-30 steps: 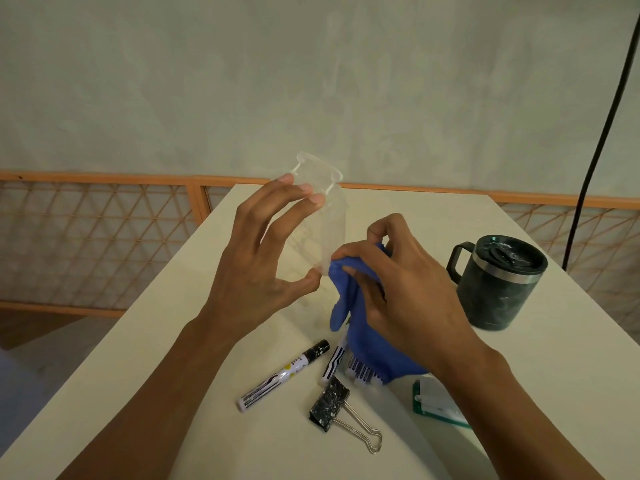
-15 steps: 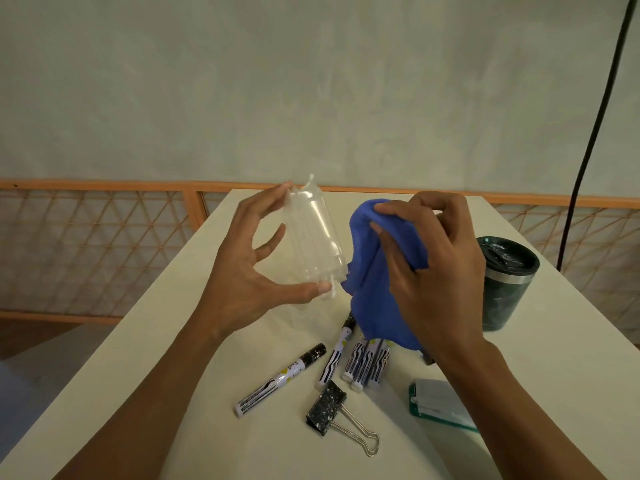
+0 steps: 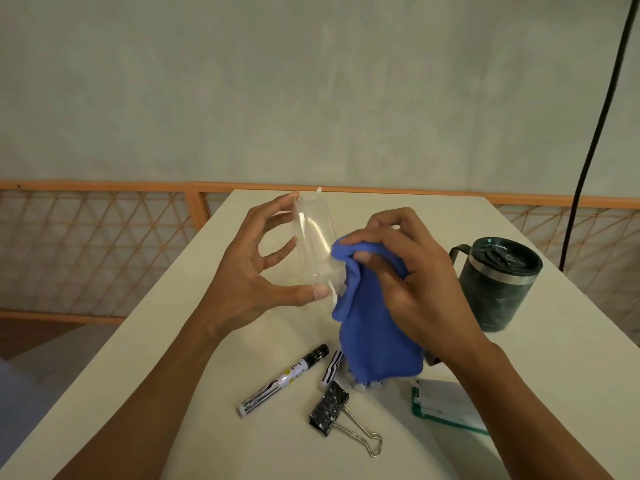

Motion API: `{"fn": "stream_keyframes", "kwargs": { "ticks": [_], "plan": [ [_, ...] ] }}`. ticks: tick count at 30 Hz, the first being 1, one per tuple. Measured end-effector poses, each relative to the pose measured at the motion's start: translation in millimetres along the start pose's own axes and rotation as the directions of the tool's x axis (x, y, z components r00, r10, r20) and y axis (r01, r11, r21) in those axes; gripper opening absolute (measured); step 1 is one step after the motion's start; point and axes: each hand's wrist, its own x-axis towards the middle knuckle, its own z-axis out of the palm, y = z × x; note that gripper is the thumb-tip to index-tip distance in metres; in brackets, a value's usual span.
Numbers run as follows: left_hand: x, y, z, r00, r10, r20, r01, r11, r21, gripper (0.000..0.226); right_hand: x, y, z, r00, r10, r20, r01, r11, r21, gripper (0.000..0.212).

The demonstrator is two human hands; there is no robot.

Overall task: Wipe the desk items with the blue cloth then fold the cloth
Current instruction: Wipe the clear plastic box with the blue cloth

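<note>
The left hand (image 3: 242, 275) pinches a clear case (image 3: 313, 244) end to end, thumb below, fingers (image 3: 277, 206) on top, long axis near upright above the bench (image 3: 166, 382) middle. The right hand (image 3: 419, 285) grips the cloth (image 3: 374, 344), bunched against the case's right side.

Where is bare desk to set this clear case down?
Bare: the desk beyond the clear case, left of the mug; also the near patch this side of the loose marker. Crowded: below the blue cloth, where another marker, binder clip and green-edged pack cluster.
</note>
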Motion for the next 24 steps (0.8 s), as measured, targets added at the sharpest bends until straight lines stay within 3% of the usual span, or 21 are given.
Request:
{"fn": "stream_keyframes", "kwargs": {
  "ticks": [4, 8, 11, 13, 15, 17, 20, 24],
  "plan": [
    [1, 0, -1, 0.995, -0.087, 0.041, 0.094, 0.973, -0.211, 0.101, 5, 1, -3, 0.943, 0.152, -0.297, -0.136, 0.988, 0.073, 0.028],
    [-4, 6, 7, 0.98, -0.174, 0.092, 0.196, 0.915, -0.353, 0.106, 6, -3, 8, 0.885, 0.243, -0.398, -0.208, 0.97, 0.129, 0.028],
    [-23, 13, 6, 0.973, -0.156, 0.169, 0.226, 0.785, -0.576, 0.042, 6, -10, 17, 0.888, 0.253, -0.383, -0.216, 0.967, 0.138, 0.028],
    [-31, 7, -5, 0.978, -0.026, 0.207, 0.171, 0.673, -0.72, 0.048, 5, -15, 21, 0.905, 0.268, -0.33, -0.217, 0.959, 0.185, 0.026],
    [-31, 8, -3, 0.976, -0.025, 0.218, 0.191, 0.586, -0.788, 0.049, 3, -19, 26, 0.927, 0.299, -0.228, -0.239, 0.937, 0.256, 0.026],
    [-10, 16, 9, 0.983, -0.09, 0.163, 0.173, 0.769, -0.616, 0.028, 4, -20, 30, 0.938, 0.33, -0.104, -0.283, 0.905, 0.316, 0.032],
    [-11, 10, 11, 0.983, -0.184, 0.017, 0.154, 0.765, -0.626, 0.053, 5, -18, 33, 0.956, 0.293, -0.01, -0.277, 0.915, 0.293, 0.038],
    [-4, 5, 7, 0.967, -0.255, 0.016, 0.211, 0.761, -0.613, 0.063, 4, -24, 31, 0.98, 0.2, 0.007, -0.193, 0.936, 0.293, 0.036]
  ]
}}
